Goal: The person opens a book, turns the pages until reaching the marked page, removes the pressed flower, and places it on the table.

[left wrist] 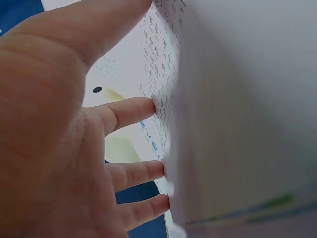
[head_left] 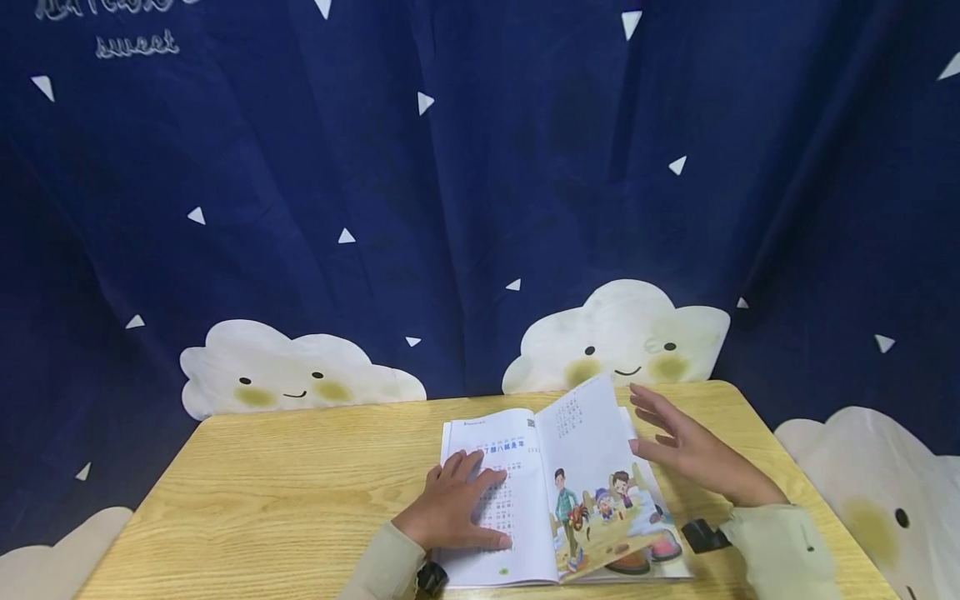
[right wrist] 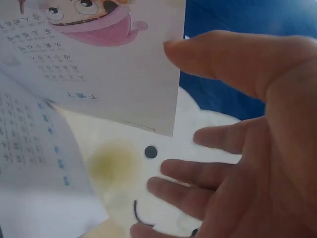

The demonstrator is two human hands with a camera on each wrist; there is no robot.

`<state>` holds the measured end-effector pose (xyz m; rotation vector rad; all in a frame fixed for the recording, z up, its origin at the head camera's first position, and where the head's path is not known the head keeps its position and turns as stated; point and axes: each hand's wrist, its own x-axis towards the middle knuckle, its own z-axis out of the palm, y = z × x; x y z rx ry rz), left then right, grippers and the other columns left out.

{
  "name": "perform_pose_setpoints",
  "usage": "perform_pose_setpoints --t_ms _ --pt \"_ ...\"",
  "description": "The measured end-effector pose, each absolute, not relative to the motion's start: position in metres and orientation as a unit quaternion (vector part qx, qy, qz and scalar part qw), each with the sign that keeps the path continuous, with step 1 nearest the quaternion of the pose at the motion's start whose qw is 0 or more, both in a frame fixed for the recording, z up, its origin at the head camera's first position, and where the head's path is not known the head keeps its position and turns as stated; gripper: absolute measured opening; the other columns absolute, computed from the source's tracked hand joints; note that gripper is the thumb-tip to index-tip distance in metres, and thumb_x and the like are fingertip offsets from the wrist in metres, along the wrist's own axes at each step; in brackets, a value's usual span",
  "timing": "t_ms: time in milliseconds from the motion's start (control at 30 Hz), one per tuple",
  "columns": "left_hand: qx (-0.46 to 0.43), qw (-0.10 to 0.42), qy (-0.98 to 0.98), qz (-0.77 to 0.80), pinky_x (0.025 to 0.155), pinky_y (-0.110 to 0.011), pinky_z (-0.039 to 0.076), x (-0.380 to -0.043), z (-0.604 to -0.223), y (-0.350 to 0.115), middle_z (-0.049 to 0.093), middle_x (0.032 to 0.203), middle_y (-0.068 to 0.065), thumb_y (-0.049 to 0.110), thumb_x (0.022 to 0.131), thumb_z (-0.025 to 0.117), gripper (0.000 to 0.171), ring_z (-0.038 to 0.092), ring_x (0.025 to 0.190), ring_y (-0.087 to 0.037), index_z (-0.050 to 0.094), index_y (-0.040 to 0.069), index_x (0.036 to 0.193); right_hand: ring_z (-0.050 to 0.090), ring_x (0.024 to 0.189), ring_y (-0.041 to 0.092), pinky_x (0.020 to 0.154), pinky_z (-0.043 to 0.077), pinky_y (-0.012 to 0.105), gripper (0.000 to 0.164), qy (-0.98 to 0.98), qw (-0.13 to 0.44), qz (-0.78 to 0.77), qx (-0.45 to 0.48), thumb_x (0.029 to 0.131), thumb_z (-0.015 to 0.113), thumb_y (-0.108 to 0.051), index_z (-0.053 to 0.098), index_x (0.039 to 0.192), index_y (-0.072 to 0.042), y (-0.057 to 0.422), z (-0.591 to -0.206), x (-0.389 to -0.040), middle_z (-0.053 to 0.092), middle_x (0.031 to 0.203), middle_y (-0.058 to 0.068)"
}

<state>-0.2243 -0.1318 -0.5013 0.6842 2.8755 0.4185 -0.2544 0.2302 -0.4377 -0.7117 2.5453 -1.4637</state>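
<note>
An illustrated book (head_left: 532,533) lies spread on the wooden table, printed with Chinese text and cartoon figures. My left hand (head_left: 453,508) rests on its left page, fingers spread; the left wrist view shows those fingertips (left wrist: 147,105) pressing on the paper. One page (head_left: 588,446) stands raised at a slant from the spine, over the right side of the book. Beside its outer edge is my right hand (head_left: 693,454), fingers extended and apart. In the right wrist view, the thumb (right wrist: 213,54) overlaps the edge of the lifted page (right wrist: 133,94), while the other fingers extend past it.
The table (head_left: 300,492) has a light wood grain and extends left of the book. Behind it hangs a dark blue curtain (head_left: 375,167) with white triangles and smiling clouds (head_left: 630,325). Black straps (head_left: 705,536) circle both wrists below pale sleeves (head_left: 783,542).
</note>
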Motion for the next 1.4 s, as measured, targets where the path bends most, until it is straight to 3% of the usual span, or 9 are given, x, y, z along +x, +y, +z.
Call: perform_pose_setpoints --t_ms 267,500,800,933,1067,1200,1400 --pt "0.214 0.082 0.960 0.158 0.106 -0.064 0.022 -0.223 -0.501 -0.132 0.027 0.152 -0.016 0.077 0.067 0.066 0.090 0.023 0.140 -0.038 0.047 0.030 0.142 0.042 0.129 0.045 0.096 0.041 0.059 0.053 0.888 0.049 -0.380 -0.254 0.096 0.060 -0.032 0.050 0.137 0.001 0.206 -0.419 -0.238 0.051 0.137 0.022" --pt "0.205 0.081 0.958 0.184 0.108 -0.060 0.022 -0.222 -0.499 -0.133 0.027 0.149 -0.019 0.072 0.069 0.070 0.085 0.024 0.138 -0.035 0.049 0.030 0.140 0.044 0.130 0.038 0.100 0.039 0.058 0.055 0.875 0.111 -0.379 -0.281 0.097 0.056 -0.041 0.052 0.136 -0.003 0.178 -0.421 -0.232 0.053 0.138 0.015" --pt "0.189 0.037 0.959 0.209 0.091 -0.056 0.044 -0.231 -0.498 -0.136 0.034 0.145 -0.019 0.055 0.094 0.049 0.047 0.051 0.112 -0.039 0.058 0.032 0.134 0.042 0.133 0.033 0.104 0.034 0.057 0.061 0.871 0.153 -0.356 -0.303 0.097 0.052 -0.048 0.049 0.139 -0.005 0.145 -0.441 -0.229 0.048 0.143 0.013" --pt "0.187 0.023 0.950 0.248 0.091 -0.057 0.045 -0.233 -0.498 -0.142 0.032 0.146 -0.023 0.050 0.100 0.040 0.050 0.056 0.110 -0.043 0.048 0.026 0.143 0.038 0.135 0.035 0.104 0.032 0.061 0.065 0.875 0.180 -0.350 -0.281 0.094 0.053 -0.052 0.048 0.141 -0.008 0.133 -0.448 -0.224 0.042 0.147 0.015" --pt "0.185 0.037 0.931 0.312 0.097 -0.059 0.040 -0.232 -0.494 -0.149 0.026 0.149 -0.024 0.045 0.105 0.026 0.055 0.050 0.120 -0.044 0.028 0.020 0.153 0.036 0.135 0.040 0.102 0.031 0.064 0.070 0.884 0.184 -0.334 -0.269 0.092 0.055 -0.056 0.048 0.142 -0.008 0.124 -0.456 -0.219 0.037 0.149 0.022" --pt "0.171 0.038 0.916 0.361 0.103 -0.056 0.036 -0.233 -0.490 -0.155 0.024 0.150 -0.017 0.045 0.105 0.022 0.058 0.045 0.127 -0.037 0.011 0.021 0.157 0.035 0.135 0.042 0.103 0.030 0.064 0.070 0.896 0.170 -0.308 -0.271 0.091 0.056 -0.056 0.047 0.143 -0.011 0.118 -0.462 -0.216 0.036 0.148 0.025" --pt "0.181 0.009 0.905 0.385 0.106 -0.055 0.033 -0.241 -0.491 -0.159 0.021 0.152 -0.019 0.035 0.106 0.029 0.055 0.036 0.135 -0.034 0.013 0.018 0.156 0.037 0.131 0.047 0.100 0.034 0.063 0.063 0.921 0.131 -0.262 -0.257 0.090 0.059 -0.053 0.052 0.141 -0.018 0.112 -0.469 -0.214 0.037 0.144 0.031"
